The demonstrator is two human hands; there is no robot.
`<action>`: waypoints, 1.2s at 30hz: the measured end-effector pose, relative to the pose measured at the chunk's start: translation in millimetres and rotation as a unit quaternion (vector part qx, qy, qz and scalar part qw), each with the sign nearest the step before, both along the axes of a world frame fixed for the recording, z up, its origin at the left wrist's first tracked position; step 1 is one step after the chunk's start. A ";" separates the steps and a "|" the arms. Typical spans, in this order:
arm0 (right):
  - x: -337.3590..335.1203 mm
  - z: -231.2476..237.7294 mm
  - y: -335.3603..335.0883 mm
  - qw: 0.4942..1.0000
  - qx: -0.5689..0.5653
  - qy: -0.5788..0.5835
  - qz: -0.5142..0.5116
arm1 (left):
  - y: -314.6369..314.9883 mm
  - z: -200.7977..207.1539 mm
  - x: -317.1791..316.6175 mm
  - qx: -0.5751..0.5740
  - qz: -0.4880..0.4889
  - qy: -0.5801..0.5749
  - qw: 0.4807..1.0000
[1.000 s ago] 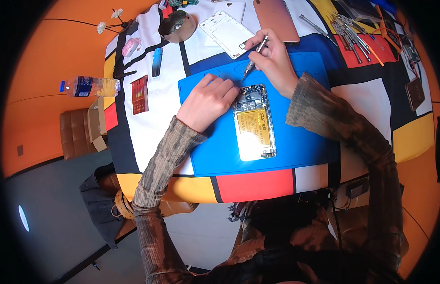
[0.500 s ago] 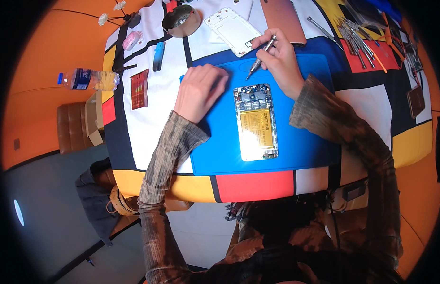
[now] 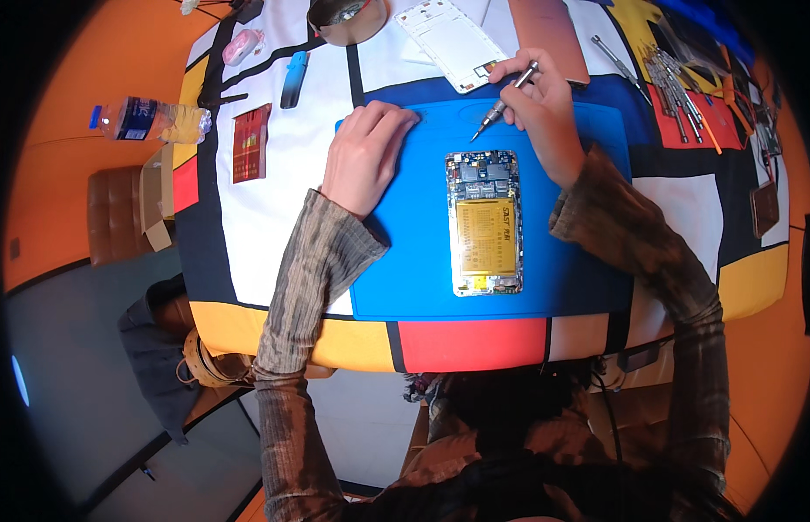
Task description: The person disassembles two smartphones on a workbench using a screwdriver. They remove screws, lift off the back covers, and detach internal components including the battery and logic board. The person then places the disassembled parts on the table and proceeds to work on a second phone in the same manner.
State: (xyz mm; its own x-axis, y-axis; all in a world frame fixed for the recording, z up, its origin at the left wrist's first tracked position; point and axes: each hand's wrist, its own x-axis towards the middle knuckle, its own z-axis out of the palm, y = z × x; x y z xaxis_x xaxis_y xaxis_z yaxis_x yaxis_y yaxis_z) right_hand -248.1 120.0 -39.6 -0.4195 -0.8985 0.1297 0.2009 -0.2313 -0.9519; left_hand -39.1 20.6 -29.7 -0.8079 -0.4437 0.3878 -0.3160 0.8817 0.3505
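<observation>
Head view, right hand: I have the right hand gripping a slim screwdriver; bare metal shaft, round barrel, held slantwise.
Screwdriver tip: points down over the mat, just beyond the phone's top edge, off the phone; can't tell if it touches the mat.
Left hand: the left hand sits at the mat's upper left, fingers bent and bunched; I can't tell whether anything is pinched in them.
Opened phone: the opened phone lies flat on the mat between and below both hands, a rounded rectangle with a pale, shiny rim.
Phone innards: smooth yellow battery, dense dark circuit board with silvery squares above it.
Mat: matte blue mat, rubbery look, rounded corners.
Sleeves: ribbed, mottled brown sleeves, flared cuffs.
Beyond mat: thin white phone frame, glossy reddish-brown panel, round metallic bowl.
Far right: bundle of thin metal tools on red.
Far left: clear plastic bottle with dark label.
Cloth: colour-block tablecloth, black bands.
</observation>
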 end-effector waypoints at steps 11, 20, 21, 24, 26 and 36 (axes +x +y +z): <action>-3.0 -2.9 -1.3 1.000 -0.001 0.013 -0.004 | -0.4 -0.4 0.3 0.009 0.000 0.010 1.000; 21.6 17.3 23.1 0.983 -0.121 0.137 0.005 | 14.3 13.4 6.1 0.144 0.009 0.056 0.988; 26.2 17.1 27.1 0.976 -0.131 0.172 0.012 | 17.0 13.2 7.6 0.193 0.005 0.053 0.980; 36.8 11.8 31.2 0.955 -0.155 0.253 0.025 | 20.2 11.1 12.3 0.163 -0.025 0.029 0.986; 38.6 7.0 31.3 0.958 -0.148 0.242 0.037 | 19.9 8.4 15.1 0.122 -0.035 0.004 0.992; 35.7 7.4 35.3 0.946 -0.139 0.283 0.074 | 22.0 -0.2 16.3 0.033 -0.061 0.002 0.998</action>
